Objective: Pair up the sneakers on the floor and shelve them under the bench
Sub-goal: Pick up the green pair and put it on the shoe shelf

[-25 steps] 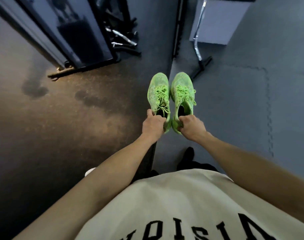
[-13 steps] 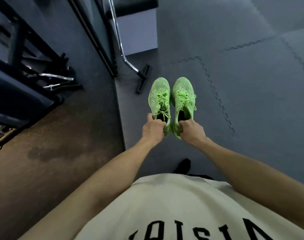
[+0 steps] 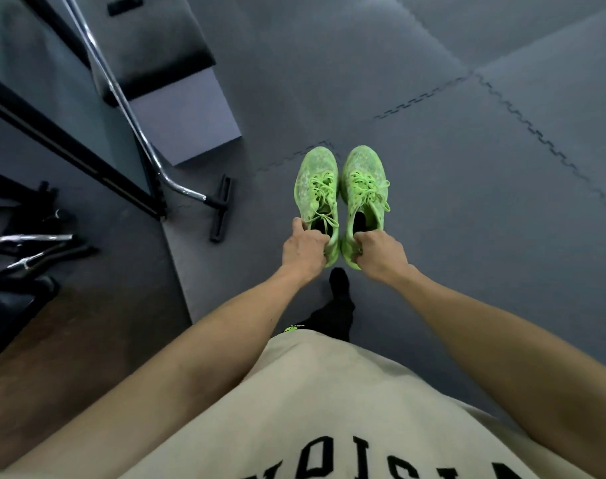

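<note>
Two bright green sneakers hang side by side above the grey mat floor, toes pointing away from me. My left hand (image 3: 303, 248) grips the heel collar of the left sneaker (image 3: 317, 188). My right hand (image 3: 379, 252) grips the heel collar of the right sneaker (image 3: 363, 186). Both shoes are laced and their soles face down. A box-shaped bench (image 3: 177, 108) with a black padded top and pale grey sides stands ahead to the left.
A chrome bar (image 3: 122, 102) with a black foot (image 3: 220, 209) slants across the bench's near side. A dark metal frame (image 3: 63, 143) and gym handles (image 3: 28, 250) fill the left. Grey interlocking floor mats (image 3: 467, 167) spread right. My dark-socked foot (image 3: 339, 285) is below the sneakers.
I have turned to the right while walking: the bench, chrome bar and frame slid left and nearer. Both hands keep the same hold on the sneakers.
</note>
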`<state>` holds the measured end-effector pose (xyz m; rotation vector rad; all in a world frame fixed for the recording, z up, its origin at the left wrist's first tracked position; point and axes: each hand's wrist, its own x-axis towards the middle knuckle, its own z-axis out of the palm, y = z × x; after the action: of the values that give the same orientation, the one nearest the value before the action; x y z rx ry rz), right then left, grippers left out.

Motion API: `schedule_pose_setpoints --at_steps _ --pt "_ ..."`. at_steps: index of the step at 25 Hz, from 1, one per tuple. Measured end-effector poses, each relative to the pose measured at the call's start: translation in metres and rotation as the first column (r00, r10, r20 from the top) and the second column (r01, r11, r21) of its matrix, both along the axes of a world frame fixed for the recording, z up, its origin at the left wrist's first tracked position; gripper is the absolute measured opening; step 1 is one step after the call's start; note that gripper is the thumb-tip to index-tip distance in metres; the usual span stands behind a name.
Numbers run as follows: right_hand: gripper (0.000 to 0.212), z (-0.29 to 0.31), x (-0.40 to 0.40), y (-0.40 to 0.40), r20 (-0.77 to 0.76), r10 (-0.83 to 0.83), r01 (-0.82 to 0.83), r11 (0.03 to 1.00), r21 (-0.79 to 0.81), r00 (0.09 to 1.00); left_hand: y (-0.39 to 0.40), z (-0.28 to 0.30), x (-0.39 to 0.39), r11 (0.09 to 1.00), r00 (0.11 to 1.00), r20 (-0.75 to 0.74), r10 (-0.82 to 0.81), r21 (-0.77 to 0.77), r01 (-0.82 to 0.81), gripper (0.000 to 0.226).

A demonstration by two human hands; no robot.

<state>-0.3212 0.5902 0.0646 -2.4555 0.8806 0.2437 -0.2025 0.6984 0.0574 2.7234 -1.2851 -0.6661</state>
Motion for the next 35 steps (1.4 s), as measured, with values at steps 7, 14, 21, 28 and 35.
schedule_pose_setpoints --at_steps 7,14,21,28,35 --pt "0.033 -0.007 0.083 -0.177 -0.052 -0.071 0.071 0.997 0.006 0.996 -0.184 -0.004 0.088 0.997 0.998 -0.016 -0.065 -0.03 0.064 0.013" --pt "0.033 0.003 0.183 -0.341 -0.058 -0.091 0.091 0.996 -0.013 0.994 -0.35 0.009 0.189 0.998 0.999 -0.021 -0.05 -0.038 0.049 0.008" --pt "0.017 -0.003 0.301 -0.546 -0.03 0.002 -0.004 0.999 -0.037 1.0 -0.546 0.0 0.3 0.999 0.999 -0.014 0.043 -0.029 -0.044 0.013" --pt "0.027 0.018 0.419 -0.701 -0.029 0.12 -0.121 0.991 -0.052 0.992 -0.691 0.014 0.408 0.988 0.989 0.015 0.149 -0.034 -0.149 0.012" --pt "0.016 0.007 0.592 -0.842 -0.03 0.176 -0.177 0.982 -0.067 0.984 -0.827 -0.004 0.576 0.972 0.973 0.025 0.23 -0.058 -0.228 0.011"
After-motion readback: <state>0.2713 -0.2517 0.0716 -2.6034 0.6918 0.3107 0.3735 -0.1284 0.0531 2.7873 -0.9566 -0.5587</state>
